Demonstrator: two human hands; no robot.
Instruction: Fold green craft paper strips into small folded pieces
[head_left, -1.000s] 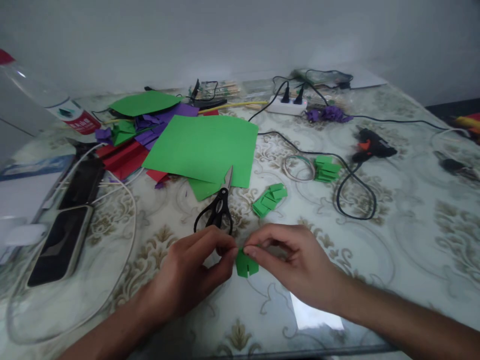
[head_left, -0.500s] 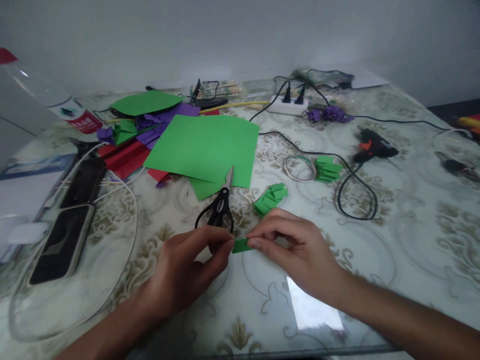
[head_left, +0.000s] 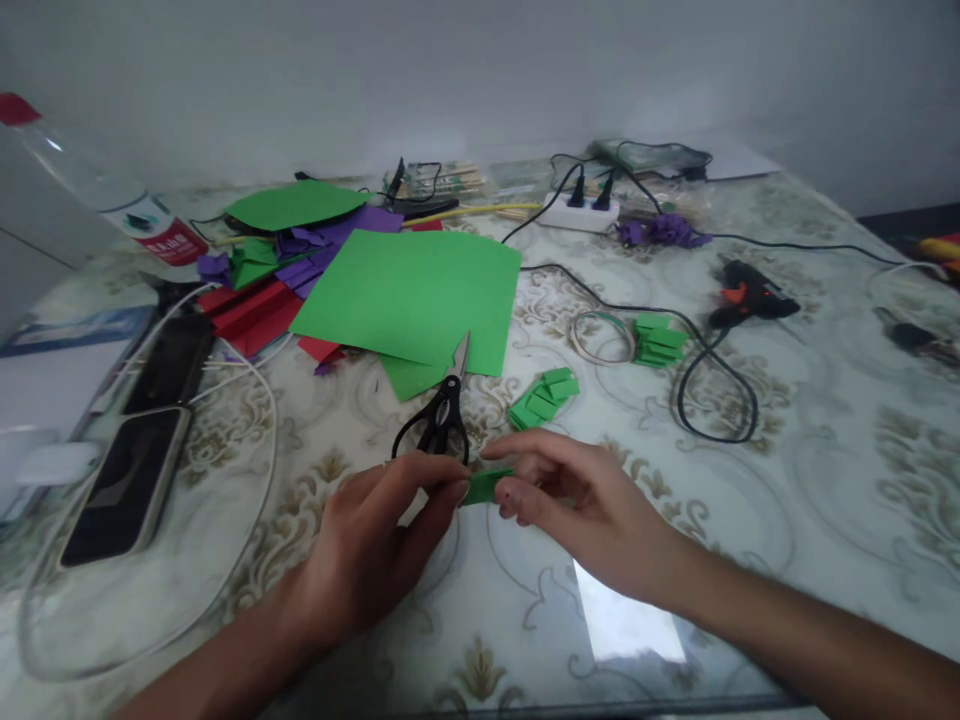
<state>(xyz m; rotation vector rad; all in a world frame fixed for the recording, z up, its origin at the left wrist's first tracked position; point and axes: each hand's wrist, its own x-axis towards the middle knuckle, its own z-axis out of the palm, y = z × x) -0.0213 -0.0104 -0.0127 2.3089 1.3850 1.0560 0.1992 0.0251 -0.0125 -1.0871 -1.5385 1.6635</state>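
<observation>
A small folded piece of green paper (head_left: 481, 487) is pinched at its left end between the thumb and index finger of my left hand (head_left: 382, 540). My right hand (head_left: 585, 505) is at the paper's right end, thumb against or just in front of it, index finger lifted away above. Black-handled scissors (head_left: 442, 410) lie just beyond my left hand, blades partly over a large green paper sheet (head_left: 420, 295). Past my right hand lie a folded green paper bundle (head_left: 544, 398) and a second green bundle (head_left: 658, 340) beside a roll of tape (head_left: 602, 337).
A black glue gun (head_left: 754, 293) and its looping cord lie at the right. A white power strip (head_left: 579, 212) is at the back. Red and purple papers (head_left: 251, 315), a bottle (head_left: 154, 225), a phone (head_left: 127, 485) and a white cable (head_left: 271, 440) occupy the left.
The green piece, earlier hanging down with a slit showing, is now folded to a narrow strip. My right index finger has lifted off it, while my left hand has kept its pinch.
</observation>
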